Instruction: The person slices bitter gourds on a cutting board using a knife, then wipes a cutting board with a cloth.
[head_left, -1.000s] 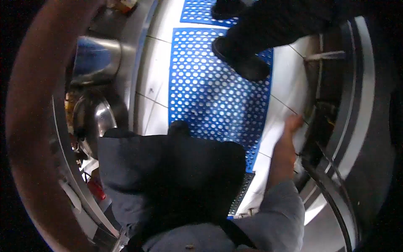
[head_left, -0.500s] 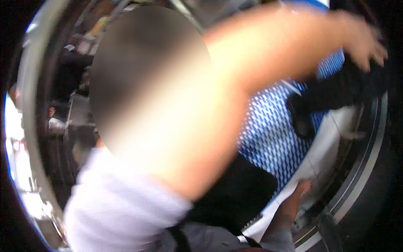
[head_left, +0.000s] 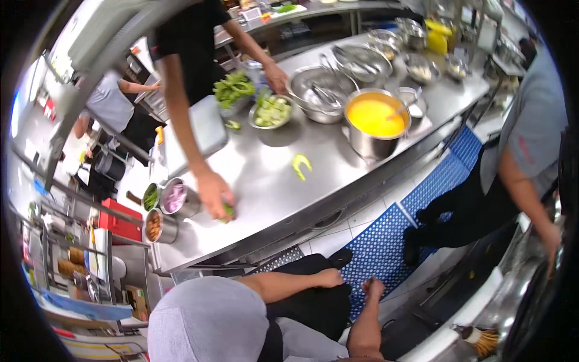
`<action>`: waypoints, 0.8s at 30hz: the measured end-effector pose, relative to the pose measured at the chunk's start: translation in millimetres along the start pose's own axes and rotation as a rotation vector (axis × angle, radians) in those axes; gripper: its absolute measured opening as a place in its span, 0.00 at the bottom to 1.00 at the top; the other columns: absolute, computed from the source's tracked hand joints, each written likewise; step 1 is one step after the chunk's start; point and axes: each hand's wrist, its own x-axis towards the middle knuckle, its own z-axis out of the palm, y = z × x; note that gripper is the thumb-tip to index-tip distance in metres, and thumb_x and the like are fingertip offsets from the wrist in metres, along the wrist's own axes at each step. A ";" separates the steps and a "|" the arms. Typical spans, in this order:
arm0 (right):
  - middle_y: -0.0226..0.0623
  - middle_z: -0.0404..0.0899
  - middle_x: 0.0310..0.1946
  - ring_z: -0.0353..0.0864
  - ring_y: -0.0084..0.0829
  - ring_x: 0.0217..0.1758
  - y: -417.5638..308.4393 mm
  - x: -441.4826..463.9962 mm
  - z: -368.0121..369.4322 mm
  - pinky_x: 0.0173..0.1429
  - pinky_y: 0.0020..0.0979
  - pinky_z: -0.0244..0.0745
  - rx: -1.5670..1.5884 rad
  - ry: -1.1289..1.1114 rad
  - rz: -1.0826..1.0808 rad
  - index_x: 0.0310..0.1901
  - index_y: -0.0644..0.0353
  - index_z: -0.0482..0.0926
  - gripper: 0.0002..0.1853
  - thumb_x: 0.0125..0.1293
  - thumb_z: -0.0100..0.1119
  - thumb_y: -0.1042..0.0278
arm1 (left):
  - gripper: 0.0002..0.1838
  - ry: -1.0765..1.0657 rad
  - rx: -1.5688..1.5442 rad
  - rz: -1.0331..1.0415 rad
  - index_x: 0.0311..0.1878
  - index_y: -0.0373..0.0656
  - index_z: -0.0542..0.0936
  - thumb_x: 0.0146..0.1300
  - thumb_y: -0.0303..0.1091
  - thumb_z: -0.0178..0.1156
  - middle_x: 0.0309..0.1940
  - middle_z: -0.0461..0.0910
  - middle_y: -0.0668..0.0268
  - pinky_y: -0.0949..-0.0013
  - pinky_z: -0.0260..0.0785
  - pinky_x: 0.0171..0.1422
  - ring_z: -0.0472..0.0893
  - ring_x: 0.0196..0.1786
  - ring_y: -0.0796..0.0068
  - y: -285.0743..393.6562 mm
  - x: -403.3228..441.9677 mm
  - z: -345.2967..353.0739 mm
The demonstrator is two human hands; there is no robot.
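My left hand [head_left: 329,277] is closed in a fist at waist height, in front of my black apron [head_left: 319,304]. Close by on the right, my right hand [head_left: 374,288] is closed too, its fingers curled around a small dark spot I cannot make out. The two hands are a short distance apart, above the blue patterned floor mat [head_left: 377,247]. Neither touches the steel table [head_left: 259,187] beyond them. Whatever the left fingers may enclose is hidden.
A co-worker's hand [head_left: 215,192] touches a green vegetable piece on the table. Around it stand a pot of yellow liquid [head_left: 377,119], a bowl of chopped green vegetable [head_left: 271,113] and a pot of onion [head_left: 176,198]. Another person [head_left: 512,163] stands at right.
My left arm, blurred and stretched across the view toward the upper right before, is now lowered and bent at my waist. The view has swung toward the steel table.
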 end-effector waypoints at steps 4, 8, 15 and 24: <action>0.42 0.79 0.27 0.78 0.34 0.21 -47.3 -147.5 65.1 0.25 0.37 0.76 0.017 -0.363 -0.263 0.35 0.64 0.75 0.07 0.71 0.61 0.73 | 0.18 -0.221 -0.340 -0.118 0.43 0.43 0.88 0.71 0.48 0.58 0.34 0.88 0.58 0.57 0.76 0.44 0.87 0.38 0.61 68.0 -109.8 -90.3; 0.44 0.84 0.34 0.86 0.39 0.31 -78.1 -262.5 120.2 0.33 0.39 0.82 -0.170 -0.507 -0.308 0.48 0.67 0.77 0.09 0.71 0.63 0.73 | 0.22 0.003 -0.347 -0.205 0.58 0.44 0.85 0.73 0.51 0.59 0.46 0.89 0.55 0.57 0.77 0.58 0.88 0.50 0.55 177.8 -198.8 -238.9; 0.53 0.82 0.52 0.85 0.45 0.53 -163.8 -374.7 189.6 0.53 0.42 0.84 0.113 -0.863 -0.179 0.60 0.74 0.76 0.17 0.79 0.49 0.69 | 0.19 1.010 -0.293 -0.307 0.48 0.40 0.88 0.73 0.47 0.63 0.39 0.89 0.59 0.62 0.79 0.55 0.87 0.44 0.69 197.0 -337.7 -365.5; 0.48 0.84 0.50 0.84 0.33 0.44 -286.3 -468.4 194.4 0.50 0.32 0.82 -0.044 -0.850 -0.423 0.61 0.72 0.76 0.20 0.82 0.45 0.62 | 0.31 2.029 1.525 -0.761 0.57 0.28 0.78 0.64 0.46 0.75 0.48 0.82 0.50 0.60 0.77 0.51 0.82 0.44 0.57 201.5 -621.7 -474.1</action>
